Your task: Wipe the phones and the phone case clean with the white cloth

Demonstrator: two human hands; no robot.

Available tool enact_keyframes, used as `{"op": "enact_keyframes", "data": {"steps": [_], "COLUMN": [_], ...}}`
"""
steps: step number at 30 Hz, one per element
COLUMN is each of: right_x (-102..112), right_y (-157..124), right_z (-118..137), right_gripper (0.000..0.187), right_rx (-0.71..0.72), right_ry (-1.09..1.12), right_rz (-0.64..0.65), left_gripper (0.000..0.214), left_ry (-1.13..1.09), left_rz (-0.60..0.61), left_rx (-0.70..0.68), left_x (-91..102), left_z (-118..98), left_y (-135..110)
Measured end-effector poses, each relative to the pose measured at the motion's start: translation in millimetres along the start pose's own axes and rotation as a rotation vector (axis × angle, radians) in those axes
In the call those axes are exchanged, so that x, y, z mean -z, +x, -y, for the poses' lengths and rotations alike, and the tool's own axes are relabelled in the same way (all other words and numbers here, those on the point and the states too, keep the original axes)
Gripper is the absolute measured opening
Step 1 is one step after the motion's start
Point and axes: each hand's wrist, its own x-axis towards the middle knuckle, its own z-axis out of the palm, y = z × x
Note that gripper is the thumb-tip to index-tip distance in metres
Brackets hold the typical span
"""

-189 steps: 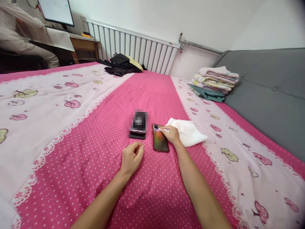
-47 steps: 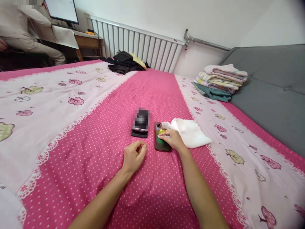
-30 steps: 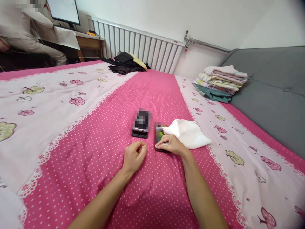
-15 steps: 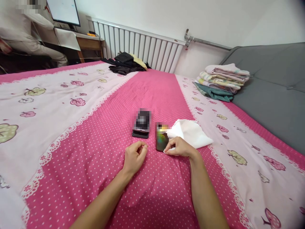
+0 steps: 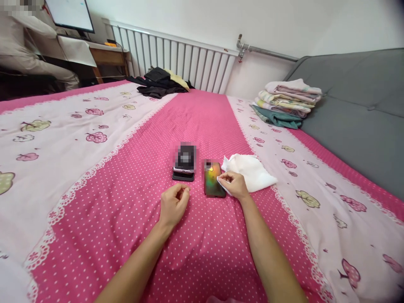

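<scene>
Pink bedspread with white dots [image 5: 202,126], flanked by pale bands printed with small trees, fills the view and serves as the working surface.

Flat on it, just left of the right hand [image 5: 232,184], lies a dark slim phone with an iridescent green-orange back [image 5: 213,184]. It rests back-up, so the soft bedding bears its whole length, which probably lets one hand press on it without a second hand bracing it. Its long axis runs straight away from the person. The camera end points to the far side and the plain end lies nearest the wrist.

The right hand pinches a corner of a crumpled white cloth [image 5: 252,174] between thumb and fingertips, held against the phone's right edge. The rest of the cloth trails on the bed beyond and to the right of the knuckles. Bunching only a corner seems to give a small firm pad under the fingers.

The left hand [image 5: 172,205] rests on the bedspread, loosely curled with the thumb against the forefinger, and grasps nothing. Just beyond it, apart from the iridescent phone, sits a stack of two dark phones [image 5: 184,166], parallel to the first.

Far beyond the right hand, a pile of folded pastel towels [image 5: 288,103] sits by a grey upholstered panel [image 5: 353,118]. Far beyond the left hand, dark clothes [image 5: 158,84] lie heaped before a white radiator [image 5: 176,59].
</scene>
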Motion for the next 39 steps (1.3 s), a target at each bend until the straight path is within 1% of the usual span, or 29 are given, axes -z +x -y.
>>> {"op": "enact_keyframes", "data": {"steps": [2,5,8,11,13,16,21,24,31,39], "right_x": [-3,-5,-6,-8,-9,-10,-11,-11,-10,-10], "right_y": [-1,-2,-3,-3,-3,-3,-4,-4,-5,-5], "right_z": [-1,-2,-2,-2,-3,-3,-3,-2,0,0], "right_gripper": [0.022,0.022,0.022,0.022,0.022,0.021,0.020,0.020,0.020,0.020], "right_rx": [0.008,0.019,0.032,0.044,0.049,0.053,0.054,0.052,0.049,0.049], "right_ry": [-0.025,-0.056,-0.079,-0.096,-0.103,-0.108,-0.110,-0.109,-0.101,-0.098], "right_rz": [-0.081,-0.152,-0.188,-0.210,-0.221,-0.231,-0.223,-0.219,-0.206,-0.209], "left_gripper": [0.022,0.024,0.027,0.032,0.037,0.044,0.049,0.051,0.053,0.052], "left_ry": [0.042,0.183,0.428,0.668,0.743,0.787,0.819,0.829,0.865,0.882], "left_rz": [-0.035,-0.123,-0.229,-0.263,-0.246,-0.183,-0.092,-0.059,-0.001,0.025], "left_rx": [-0.006,-0.009,0.041,0.057,0.049,0.020,0.071,0.067,0.065,0.049], "left_x": [8.5,27.8,47.5,58.0,59.0,56.4,54.4,54.7,54.8,54.6], "left_z": [2,8,18,30,36,40,37,36,34,34], "left_y": [5,16,27,34,36,36,35,34,33,33]}}
